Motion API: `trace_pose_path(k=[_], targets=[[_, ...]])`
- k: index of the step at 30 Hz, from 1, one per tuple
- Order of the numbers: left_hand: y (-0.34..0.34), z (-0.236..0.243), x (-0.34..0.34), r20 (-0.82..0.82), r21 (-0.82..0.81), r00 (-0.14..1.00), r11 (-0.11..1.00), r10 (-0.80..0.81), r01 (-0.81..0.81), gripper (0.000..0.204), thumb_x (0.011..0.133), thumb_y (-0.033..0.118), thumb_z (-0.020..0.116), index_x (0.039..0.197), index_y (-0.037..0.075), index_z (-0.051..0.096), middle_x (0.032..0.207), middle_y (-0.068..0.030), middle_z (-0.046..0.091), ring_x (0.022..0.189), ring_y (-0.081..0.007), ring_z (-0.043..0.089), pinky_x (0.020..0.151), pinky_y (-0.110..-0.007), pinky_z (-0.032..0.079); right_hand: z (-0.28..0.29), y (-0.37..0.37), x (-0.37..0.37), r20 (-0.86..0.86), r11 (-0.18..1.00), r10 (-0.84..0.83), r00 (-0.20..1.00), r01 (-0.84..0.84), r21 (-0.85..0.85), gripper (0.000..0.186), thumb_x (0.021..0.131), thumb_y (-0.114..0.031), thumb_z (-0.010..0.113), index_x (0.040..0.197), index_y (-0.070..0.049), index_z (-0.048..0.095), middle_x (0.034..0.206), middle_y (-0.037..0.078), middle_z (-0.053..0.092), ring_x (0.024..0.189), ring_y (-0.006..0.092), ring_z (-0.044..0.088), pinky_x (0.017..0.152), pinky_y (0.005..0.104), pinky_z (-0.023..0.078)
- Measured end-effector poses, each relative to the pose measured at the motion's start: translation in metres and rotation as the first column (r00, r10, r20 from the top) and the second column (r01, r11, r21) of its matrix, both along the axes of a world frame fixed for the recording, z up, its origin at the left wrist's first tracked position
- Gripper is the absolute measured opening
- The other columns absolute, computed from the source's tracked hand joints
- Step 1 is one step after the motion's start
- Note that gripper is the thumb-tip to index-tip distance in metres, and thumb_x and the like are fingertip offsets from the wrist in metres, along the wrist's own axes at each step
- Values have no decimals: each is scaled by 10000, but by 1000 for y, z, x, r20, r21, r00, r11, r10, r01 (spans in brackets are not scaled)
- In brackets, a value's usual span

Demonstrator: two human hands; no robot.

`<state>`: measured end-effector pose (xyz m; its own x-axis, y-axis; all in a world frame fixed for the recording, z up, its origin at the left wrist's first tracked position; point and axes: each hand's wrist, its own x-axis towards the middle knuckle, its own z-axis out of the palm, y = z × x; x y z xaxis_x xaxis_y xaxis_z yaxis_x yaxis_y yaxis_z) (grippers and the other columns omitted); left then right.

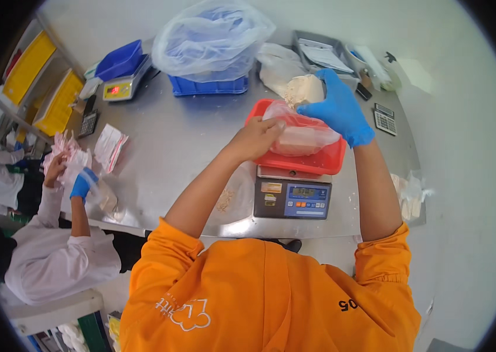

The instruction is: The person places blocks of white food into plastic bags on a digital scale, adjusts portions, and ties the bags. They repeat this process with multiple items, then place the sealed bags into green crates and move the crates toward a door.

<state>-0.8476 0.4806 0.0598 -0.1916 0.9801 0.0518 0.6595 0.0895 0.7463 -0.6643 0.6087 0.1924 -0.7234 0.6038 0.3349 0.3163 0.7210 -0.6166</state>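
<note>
A thin clear plastic bag (300, 132) lies in a red tray (334, 165) on a digital scale (292, 196), with something pale inside. My left hand (254, 138), bare, pinches the bag's upper left edge. My right hand (343, 111), in a blue glove, grips a whitish box-shaped thing (312, 89) just above the tray's far side. Pale crumbly bits show along that thing's left side; its exact kind I cannot make out. The right thumb is close to the bag's opening.
A blue crate (210, 85) lined with a clear bag stands at the back. Another scale (120, 89) bears a blue tray (120, 60). A calculator (385, 119) lies at right. Pale bits (224, 200) lie near the front edge. At left a co-worker (63, 258) handles small bags.
</note>
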Motion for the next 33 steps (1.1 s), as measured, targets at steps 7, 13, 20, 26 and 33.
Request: trace_pose_path(k=[7, 13, 20, 26, 33], targets=[[38, 13, 49, -48, -147, 993, 983, 104, -110, 829, 717, 236, 715, 1455, 15, 408, 1358, -252, 501, 1208, -387, 545, 1017, -404, 450, -68, 38, 24, 222, 996, 75, 972, -83, 27, 663, 606, -336, 845, 1113, -21, 557, 1079, 225, 646, 1004, 370, 641, 853, 434, 512], [36, 12, 73, -38, -17, 999, 1000, 7, -7, 895, 716, 201, 732, 1489, -12, 336, 1442, -250, 444, 1301, -376, 485, 1072, -408, 412, -94, 60, 29, 818, 969, -89, 568, -140, 203, 602, 623, -321, 843, 1103, -28, 628, 1115, 221, 665, 1052, 365, 647, 864, 443, 544], [14, 8, 58, -33, 195, 999, 981, 19, -12, 830, 812, 280, 750, 1501, 47, 351, 1437, -221, 464, 1146, -289, 593, 940, -378, 497, -78, 64, 49, 616, 927, -80, 783, -169, 336, 557, 678, -291, 808, 1171, -84, 652, 1133, 175, 657, 1041, 358, 641, 870, 446, 538], [-73, 29, -2, 318, 301, 924, 901, 212, -311, 601, 892, 158, 644, 1452, 77, 439, 1401, -112, 520, 876, -143, 650, 730, -261, 506, -16, 30, 56, 58, 982, 25, 998, -36, 183, 455, 759, -228, 763, 1170, -73, 647, 1030, 137, 663, 918, 314, 652, 815, 394, 530], [-169, -10, -33, 330, 227, 815, 798, 477, -558, 423, 885, 123, 629, 1305, 95, 579, 1409, -112, 518, 1116, -193, 590, 871, -328, 472, -156, -113, -27, 97, 874, 481, 871, -469, -124, 166, 800, -136, 626, 934, -55, 681, 927, 168, 670, 844, 331, 668, 756, 407, 541]])
